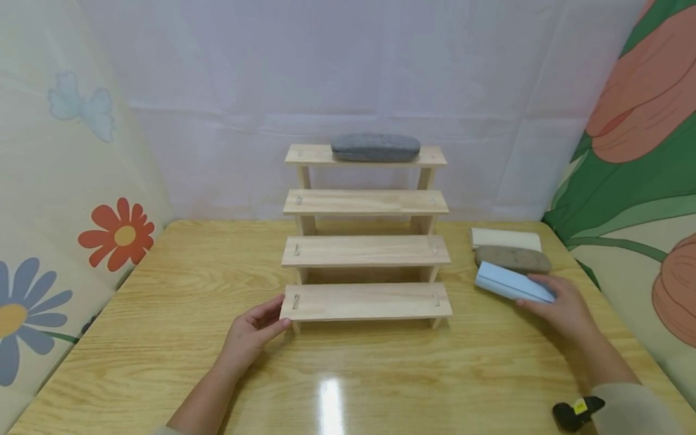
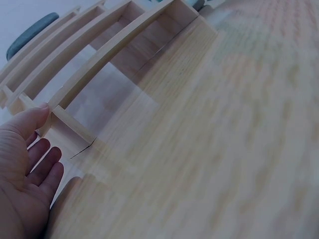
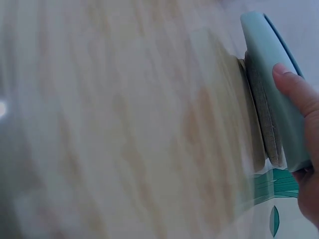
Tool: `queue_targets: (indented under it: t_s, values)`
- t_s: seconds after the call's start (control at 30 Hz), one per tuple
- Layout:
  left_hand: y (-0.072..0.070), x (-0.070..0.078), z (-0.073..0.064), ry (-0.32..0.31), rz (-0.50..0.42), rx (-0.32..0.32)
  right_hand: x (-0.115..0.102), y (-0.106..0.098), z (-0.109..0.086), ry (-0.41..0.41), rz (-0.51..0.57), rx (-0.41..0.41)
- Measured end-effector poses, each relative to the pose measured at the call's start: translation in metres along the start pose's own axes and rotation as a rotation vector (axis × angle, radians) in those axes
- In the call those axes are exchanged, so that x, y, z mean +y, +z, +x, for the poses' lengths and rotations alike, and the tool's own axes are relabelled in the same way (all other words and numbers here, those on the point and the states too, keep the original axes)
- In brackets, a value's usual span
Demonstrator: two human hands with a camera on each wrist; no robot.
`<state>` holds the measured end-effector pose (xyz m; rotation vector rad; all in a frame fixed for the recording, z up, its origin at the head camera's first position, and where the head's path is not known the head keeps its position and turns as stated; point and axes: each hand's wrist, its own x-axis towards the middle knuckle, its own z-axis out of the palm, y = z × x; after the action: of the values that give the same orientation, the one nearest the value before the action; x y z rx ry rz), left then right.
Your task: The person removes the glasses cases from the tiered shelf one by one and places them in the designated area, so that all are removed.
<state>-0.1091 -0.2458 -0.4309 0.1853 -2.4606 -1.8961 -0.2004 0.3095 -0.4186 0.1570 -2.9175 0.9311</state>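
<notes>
A light blue glasses case [image 1: 502, 281] is gripped by my right hand [image 1: 565, 307], thumb along one side; the right wrist view shows the case [image 3: 271, 74] tilted and its lid seam. Just behind it lie a brown fabric glasses case [image 1: 513, 258] and a white case [image 1: 508, 238]. At the middle stands a four-step wooden display rack [image 1: 367, 302]. My left hand [image 1: 244, 341] holds the left end of its lowest board between thumb and forefinger, the other fingers loosely bent in the left wrist view. A grey glasses case [image 1: 375, 147] rests on the top board.
The wood-grain table [image 1: 348, 374] carries the rack and the cases. A white cloth [image 1: 244, 72] hangs behind, with flower-printed panels [image 1: 641, 241] at both sides. Near the right sleeve is a small black object [image 1: 577, 413] with a yellow mark.
</notes>
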Motion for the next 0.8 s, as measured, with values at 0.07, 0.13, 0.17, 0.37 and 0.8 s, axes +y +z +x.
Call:
queue_targets:
  t_s: [0.07,0.13,0.17,0.37,0.8]
  values:
    - [0.0,-0.001,0.001,-0.013,-0.004,-0.001,0.002,0.001,-0.001,-0.003,-0.009,-0.002]
    - [-0.001,0.0,0.001,-0.013,-0.01,-0.002,0.003,0.002,-0.001,-0.006,-0.017,0.001]
    - [-0.001,-0.001,0.001,-0.009,-0.012,-0.004,0.003,0.002,-0.001,-0.004,-0.02,0.001]
    - [-0.001,0.0,0.001,0.001,-0.025,-0.004,0.004,0.002,-0.002,-0.005,-0.03,-0.007]
    - [-0.001,-0.002,0.001,0.004,-0.021,-0.002,0.013,0.003,0.002,-0.027,-0.044,-0.028]
